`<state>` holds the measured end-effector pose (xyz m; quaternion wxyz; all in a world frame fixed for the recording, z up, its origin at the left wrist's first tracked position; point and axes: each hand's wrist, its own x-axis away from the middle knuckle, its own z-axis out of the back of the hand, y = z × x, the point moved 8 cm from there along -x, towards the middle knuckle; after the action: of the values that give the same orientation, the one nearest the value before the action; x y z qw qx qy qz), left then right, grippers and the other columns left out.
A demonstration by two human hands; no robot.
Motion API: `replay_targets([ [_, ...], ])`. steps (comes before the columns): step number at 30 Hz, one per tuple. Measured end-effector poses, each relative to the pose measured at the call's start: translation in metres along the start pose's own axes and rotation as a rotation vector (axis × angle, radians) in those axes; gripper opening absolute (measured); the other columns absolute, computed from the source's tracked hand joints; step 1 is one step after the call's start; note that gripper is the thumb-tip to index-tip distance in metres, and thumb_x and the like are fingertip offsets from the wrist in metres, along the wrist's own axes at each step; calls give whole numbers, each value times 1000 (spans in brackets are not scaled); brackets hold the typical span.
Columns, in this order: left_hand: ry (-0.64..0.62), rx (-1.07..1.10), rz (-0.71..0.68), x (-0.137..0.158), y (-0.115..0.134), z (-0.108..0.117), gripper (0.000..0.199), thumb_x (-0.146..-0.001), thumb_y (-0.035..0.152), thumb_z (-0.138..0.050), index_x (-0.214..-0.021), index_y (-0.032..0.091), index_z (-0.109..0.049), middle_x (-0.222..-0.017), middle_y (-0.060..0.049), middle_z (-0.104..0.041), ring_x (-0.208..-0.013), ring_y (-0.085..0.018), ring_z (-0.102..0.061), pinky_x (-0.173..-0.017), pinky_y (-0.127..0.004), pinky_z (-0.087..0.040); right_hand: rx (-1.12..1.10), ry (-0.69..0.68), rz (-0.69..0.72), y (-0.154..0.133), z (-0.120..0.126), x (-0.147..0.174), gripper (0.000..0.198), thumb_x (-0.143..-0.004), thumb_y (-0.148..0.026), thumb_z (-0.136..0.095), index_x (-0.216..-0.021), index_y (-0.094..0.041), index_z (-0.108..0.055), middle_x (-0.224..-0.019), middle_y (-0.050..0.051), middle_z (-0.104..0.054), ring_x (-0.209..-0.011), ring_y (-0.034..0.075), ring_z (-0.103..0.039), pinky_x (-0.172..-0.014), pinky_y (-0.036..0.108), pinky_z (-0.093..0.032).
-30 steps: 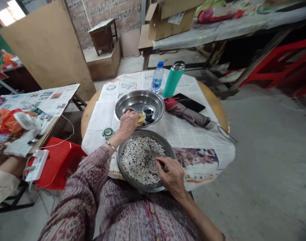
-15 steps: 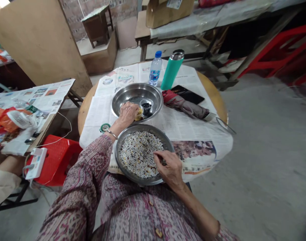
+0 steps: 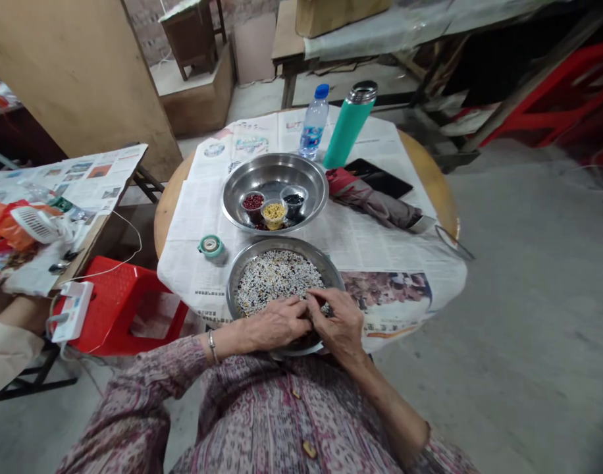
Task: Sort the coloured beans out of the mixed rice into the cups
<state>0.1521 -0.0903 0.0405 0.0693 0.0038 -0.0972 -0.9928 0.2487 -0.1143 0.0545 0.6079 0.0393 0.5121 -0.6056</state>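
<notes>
My left hand (image 3: 280, 322) and my right hand (image 3: 338, 324) meet over the near side of a metal bowl (image 3: 234, 271). A mix of white grains and dark, yellow and red beans (image 3: 276, 276) fills it. My right thumb and fingertips are pinched together; what they hold is too small to name. The left fingers are closed against the right fingertips, hiding anything in them. Beyond lies a wider metal basin (image 3: 242, 172) with three clear cups: red beans (image 3: 253, 201), yellow beans (image 3: 273, 210) and black beans (image 3: 294, 199).
A round table (image 3: 442, 178) covered with newspaper carries the bowls, a water bottle (image 3: 314, 125), a green flask (image 3: 349, 125), a folded umbrella (image 3: 380, 204), a dark tablet (image 3: 378, 179) and a green tape roll (image 3: 210, 245). A red stool (image 3: 118, 303) with a power strip (image 3: 74, 311) stands left.
My left hand has come back from the yellow beans in the far basin to the near bowl, beside my right hand. My right hand stays over the bowl. The whole view has shifted slightly.
</notes>
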Motion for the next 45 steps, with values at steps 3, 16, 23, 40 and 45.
replay_targets([
  [3,73,-121,77,-7,-15,3,23,-102,23,-48,-104,15,-69,-108,-11,-65,-102,-24,-58,-84,-37,-48,-13,12,-1,2,0,2,11,-91,-13,-63,-96,-21,-68,-84,2,-74,-75,16,-68,-73,30,-51],
  [16,172,-62,662,4,-90,25,53,-92,49,-64,-137,22,-55,-142,-13,-50,-125,-32,-47,-99,-46,-47,-106,145,-88,14,10,13,11,-88,-14,-66,-93,-24,-69,-95,4,-70,-97,22,-63,-90,43,-51],
  [23,-19,42,400,0,-55,12,26,-101,15,-44,-112,22,-67,-110,-6,-63,-104,-21,-57,-92,-34,-50,-158,101,-101,23,5,20,9,-89,-17,-64,-92,-24,-69,-99,4,-71,-103,23,-62,-95,46,-49],
  [40,72,132,462,1,-38,5,34,-97,6,-39,-118,20,-63,-108,-6,-59,-101,-18,-59,-92,-32,-53,-191,139,-114,29,-1,23,13,-88,-19,-59,-82,-24,-70,-91,4,-72,-98,24,-61,-94,47,-48],
  [45,248,-45,654,-5,-77,25,35,-97,29,-55,-132,23,-58,-134,-11,-52,-123,-27,-49,-103,-45,-47,-190,141,-140,31,-2,23,13,-89,-21,-59,-81,-24,-70,-90,4,-72,-99,24,-61,-94,48,-48],
])
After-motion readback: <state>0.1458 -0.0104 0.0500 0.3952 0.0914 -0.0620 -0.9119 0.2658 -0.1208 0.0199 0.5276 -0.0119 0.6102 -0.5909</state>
